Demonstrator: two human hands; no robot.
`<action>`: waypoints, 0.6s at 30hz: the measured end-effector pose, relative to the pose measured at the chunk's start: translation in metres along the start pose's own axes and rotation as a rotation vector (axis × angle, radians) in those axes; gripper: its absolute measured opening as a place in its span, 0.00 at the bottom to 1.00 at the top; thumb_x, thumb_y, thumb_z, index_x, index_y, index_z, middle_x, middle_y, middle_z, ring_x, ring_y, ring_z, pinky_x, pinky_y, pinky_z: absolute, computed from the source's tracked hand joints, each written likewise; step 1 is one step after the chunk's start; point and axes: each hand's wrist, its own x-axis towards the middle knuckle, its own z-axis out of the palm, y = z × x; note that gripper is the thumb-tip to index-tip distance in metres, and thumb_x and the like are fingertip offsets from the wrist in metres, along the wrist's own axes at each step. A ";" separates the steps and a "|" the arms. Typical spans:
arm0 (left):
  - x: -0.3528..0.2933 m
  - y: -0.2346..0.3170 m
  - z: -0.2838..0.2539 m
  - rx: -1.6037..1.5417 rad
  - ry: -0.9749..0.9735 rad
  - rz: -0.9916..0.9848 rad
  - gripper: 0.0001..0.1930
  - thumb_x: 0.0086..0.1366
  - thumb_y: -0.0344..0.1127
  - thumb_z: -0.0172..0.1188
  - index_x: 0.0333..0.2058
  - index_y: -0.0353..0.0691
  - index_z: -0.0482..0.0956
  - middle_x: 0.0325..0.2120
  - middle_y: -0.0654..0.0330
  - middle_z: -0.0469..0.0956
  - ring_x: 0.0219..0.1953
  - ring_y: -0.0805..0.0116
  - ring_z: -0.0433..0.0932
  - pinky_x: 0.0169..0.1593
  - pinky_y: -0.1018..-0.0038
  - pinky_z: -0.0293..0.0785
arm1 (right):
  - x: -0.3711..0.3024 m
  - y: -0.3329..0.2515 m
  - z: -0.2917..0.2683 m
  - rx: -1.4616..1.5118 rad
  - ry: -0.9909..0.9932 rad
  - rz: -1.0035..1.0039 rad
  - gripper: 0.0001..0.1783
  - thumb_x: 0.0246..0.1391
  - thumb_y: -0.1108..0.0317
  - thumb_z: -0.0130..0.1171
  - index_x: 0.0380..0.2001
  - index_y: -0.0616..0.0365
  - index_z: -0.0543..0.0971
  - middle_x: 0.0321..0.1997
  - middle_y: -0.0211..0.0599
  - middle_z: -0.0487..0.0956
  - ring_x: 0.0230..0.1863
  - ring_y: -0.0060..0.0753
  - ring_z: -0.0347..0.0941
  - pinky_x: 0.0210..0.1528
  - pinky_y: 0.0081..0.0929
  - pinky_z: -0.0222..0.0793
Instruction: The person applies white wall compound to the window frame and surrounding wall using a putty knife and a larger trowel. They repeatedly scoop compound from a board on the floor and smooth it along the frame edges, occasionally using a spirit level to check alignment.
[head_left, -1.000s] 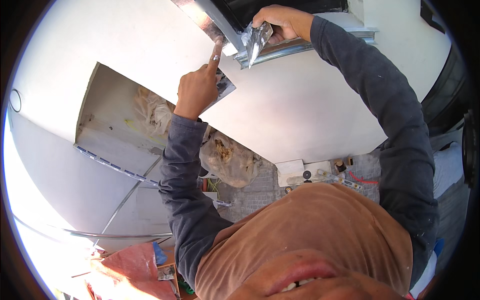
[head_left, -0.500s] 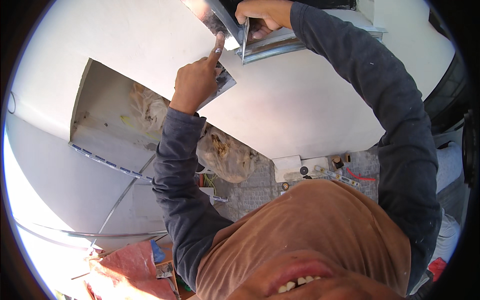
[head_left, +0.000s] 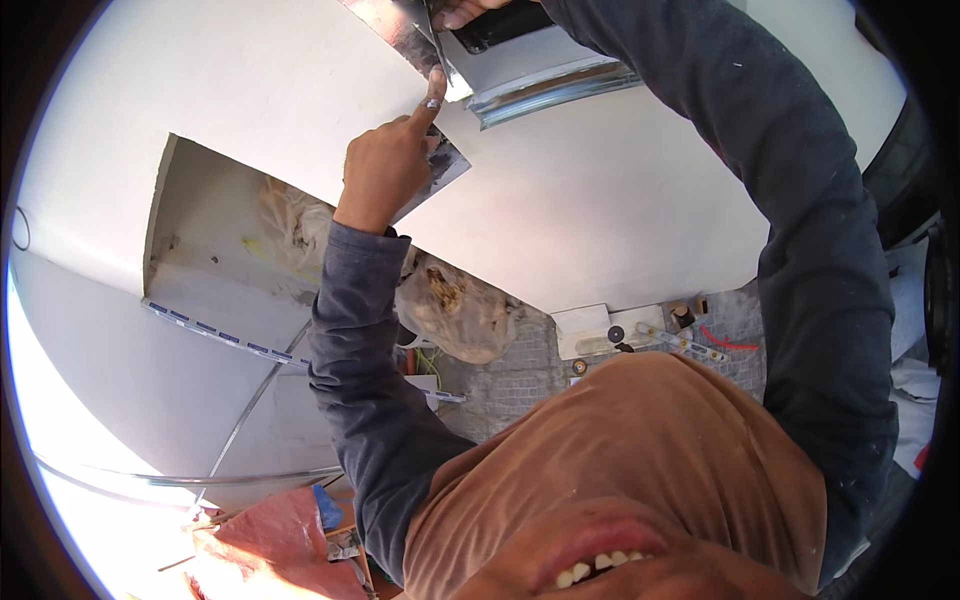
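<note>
At the top, my left hand (head_left: 385, 168) is raised against the white surface (head_left: 590, 200). Its index finger is stretched out, its tip touching the dark, shiny strip (head_left: 405, 35); the other fingers are bent and partly hidden. Just beyond that fingertip, my right hand (head_left: 462, 12) is closed around a thin flat metal blade (head_left: 438, 45), seen nearly edge-on. The upper part of this hand is cut off by the picture's edge. A pale scrap (head_left: 458, 88) shows beside the blade. Below my left knuckles sits another dark glossy patch (head_left: 450, 165).
A metal channel (head_left: 550, 92) runs along the white surface. To the left is a rectangular cutout (head_left: 220, 215). Clear plastic bags (head_left: 455, 305) lie below. On the paved floor are a spirit level (head_left: 685, 343) and a red strip (head_left: 728, 340). Red sheeting (head_left: 270, 550) lies lower left.
My right hand has moved up and left with the blade, which now leans close to my left fingertip. My left hand stays nearly where it was.
</note>
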 end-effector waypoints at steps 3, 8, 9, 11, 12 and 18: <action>0.001 0.002 -0.001 -0.006 -0.010 -0.018 0.47 0.60 0.32 0.66 0.74 0.65 0.54 0.26 0.58 0.84 0.24 0.58 0.83 0.26 0.64 0.77 | -0.026 -0.031 0.001 -0.070 0.096 -0.136 0.09 0.47 0.69 0.53 0.18 0.60 0.75 0.19 0.42 0.78 0.17 0.38 0.75 0.21 0.31 0.76; 0.002 0.003 -0.004 0.001 0.000 -0.009 0.46 0.60 0.32 0.66 0.74 0.66 0.56 0.26 0.57 0.84 0.24 0.58 0.83 0.27 0.64 0.77 | -0.069 -0.014 -0.017 -0.103 0.190 -0.105 0.07 0.45 0.70 0.52 0.20 0.61 0.75 0.20 0.43 0.78 0.18 0.40 0.76 0.20 0.33 0.76; 0.002 0.003 -0.005 -0.004 0.000 -0.006 0.46 0.60 0.32 0.66 0.74 0.66 0.56 0.26 0.57 0.83 0.24 0.57 0.83 0.27 0.63 0.77 | -0.071 0.000 -0.022 -0.085 0.203 -0.073 0.06 0.44 0.70 0.52 0.20 0.61 0.76 0.21 0.43 0.78 0.18 0.40 0.76 0.20 0.33 0.76; 0.002 0.004 -0.005 -0.009 -0.001 -0.008 0.45 0.60 0.32 0.66 0.74 0.65 0.56 0.26 0.57 0.83 0.24 0.57 0.83 0.26 0.63 0.77 | -0.071 0.034 -0.028 -0.014 0.142 -0.045 0.06 0.43 0.70 0.54 0.21 0.59 0.77 0.21 0.42 0.78 0.17 0.39 0.76 0.20 0.33 0.77; 0.002 0.005 -0.006 -0.002 -0.016 -0.015 0.45 0.60 0.32 0.66 0.74 0.66 0.56 0.25 0.57 0.83 0.24 0.57 0.83 0.27 0.63 0.77 | -0.062 0.043 -0.027 -0.066 0.137 0.086 0.07 0.45 0.68 0.55 0.22 0.60 0.77 0.22 0.42 0.78 0.17 0.40 0.75 0.21 0.34 0.77; -0.003 0.006 -0.008 -0.003 -0.054 -0.027 0.45 0.61 0.32 0.65 0.74 0.67 0.55 0.26 0.56 0.83 0.24 0.56 0.83 0.28 0.62 0.77 | -0.043 0.080 -0.018 -0.125 0.229 0.052 0.14 0.42 0.68 0.57 0.35 0.61 0.78 0.35 0.42 0.82 0.30 0.34 0.82 0.27 0.25 0.80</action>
